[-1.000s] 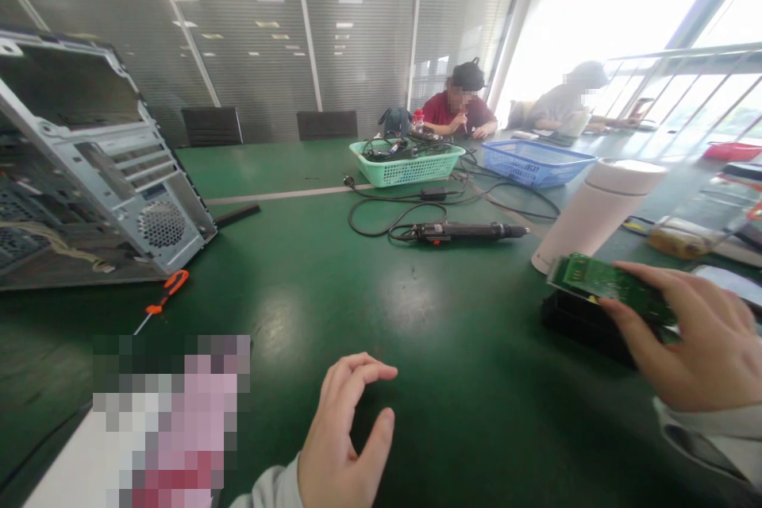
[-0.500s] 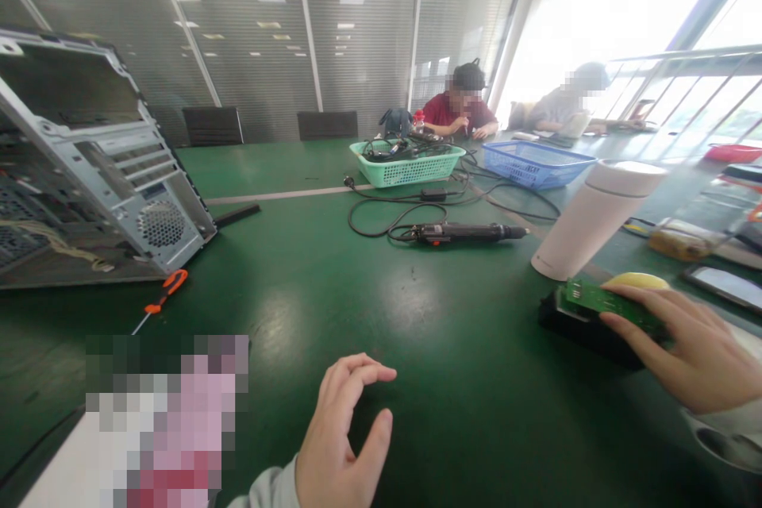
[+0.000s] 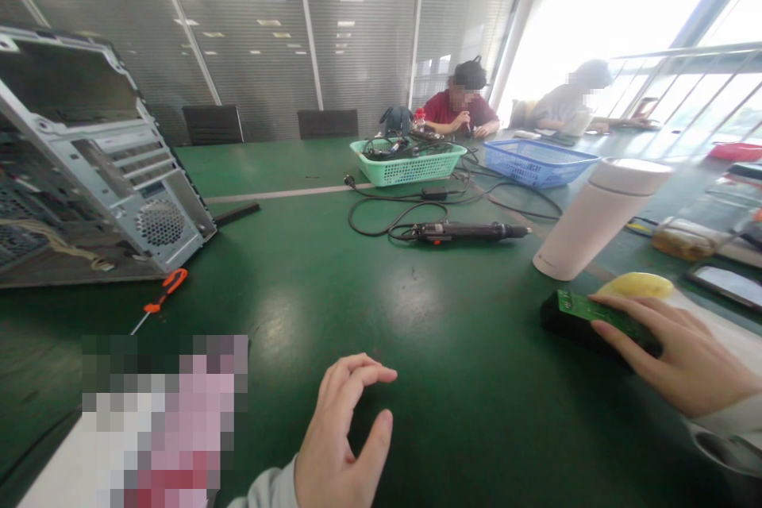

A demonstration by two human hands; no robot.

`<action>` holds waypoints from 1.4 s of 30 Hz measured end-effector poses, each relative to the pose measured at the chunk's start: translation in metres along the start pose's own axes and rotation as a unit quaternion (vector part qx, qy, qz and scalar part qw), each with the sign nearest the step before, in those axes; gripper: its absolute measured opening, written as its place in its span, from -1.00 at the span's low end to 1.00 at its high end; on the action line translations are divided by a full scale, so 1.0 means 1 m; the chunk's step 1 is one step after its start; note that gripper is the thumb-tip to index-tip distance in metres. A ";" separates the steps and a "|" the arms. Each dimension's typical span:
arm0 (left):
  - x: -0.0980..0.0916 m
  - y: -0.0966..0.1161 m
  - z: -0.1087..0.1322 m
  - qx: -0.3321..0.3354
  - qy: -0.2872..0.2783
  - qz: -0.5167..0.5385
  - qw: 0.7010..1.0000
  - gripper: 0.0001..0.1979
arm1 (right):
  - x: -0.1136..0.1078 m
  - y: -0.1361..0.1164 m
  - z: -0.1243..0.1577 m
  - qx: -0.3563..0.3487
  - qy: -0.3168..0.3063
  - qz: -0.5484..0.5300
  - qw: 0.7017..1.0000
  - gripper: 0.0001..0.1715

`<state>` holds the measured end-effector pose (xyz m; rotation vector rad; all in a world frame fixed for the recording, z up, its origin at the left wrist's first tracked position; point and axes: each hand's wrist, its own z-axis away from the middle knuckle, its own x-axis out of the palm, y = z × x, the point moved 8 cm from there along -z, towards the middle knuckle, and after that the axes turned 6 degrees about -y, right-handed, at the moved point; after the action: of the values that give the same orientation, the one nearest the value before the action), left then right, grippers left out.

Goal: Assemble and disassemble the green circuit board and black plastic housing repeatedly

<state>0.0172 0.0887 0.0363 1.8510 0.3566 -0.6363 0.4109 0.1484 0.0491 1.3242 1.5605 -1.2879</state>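
your right hand [image 3: 679, 349] is gripping the green board [image 3: 575, 303], apparently seated on the black housing [image 3: 565, 325] but not yet released, while your left hand [image 3: 348, 436] is curving open, empty.

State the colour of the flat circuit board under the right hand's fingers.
The flat circuit board under the right hand is green, clearest in the head view.

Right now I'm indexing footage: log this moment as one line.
right hand: holding green circuit board, in or on black case | left hand: open, empty | beyond: pale tumbler, electric screwdriver
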 end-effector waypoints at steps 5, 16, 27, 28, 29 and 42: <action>-0.002 0.001 0.000 0.003 0.012 0.005 1.000 -0.74 | -0.001 0.000 -0.001 0.013 -0.013 0.006 1.000 -0.36; 0.000 0.000 0.004 -0.005 0.075 0.053 0.996 -0.72 | 0.008 0.001 0.003 0.054 -0.087 0.014 0.995 -0.18; -0.001 -0.001 0.001 -0.005 0.009 0.005 1.000 -0.71 | 0.011 -0.042 0.016 -0.127 0.002 -0.043 0.991 -0.40; -0.001 -0.002 0.001 -0.006 0.009 0.001 1.000 -0.71 | 0.012 -0.056 0.021 -0.154 0.002 -0.048 0.987 -0.44; 0.000 -0.002 0.002 -0.006 0.005 -0.002 1.000 -0.71 | 0.013 -0.072 0.026 -0.181 0.004 -0.056 0.982 -0.48; 0.007 -0.009 0.002 0.002 0.004 0.016 1.000 -0.39 | 0.005 -0.217 0.071 -0.376 -0.043 -0.194 0.905 -0.74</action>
<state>0.0176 0.0896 0.0246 1.8593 0.3308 -0.6092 0.1929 0.0857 0.0779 0.4754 2.0295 -0.7809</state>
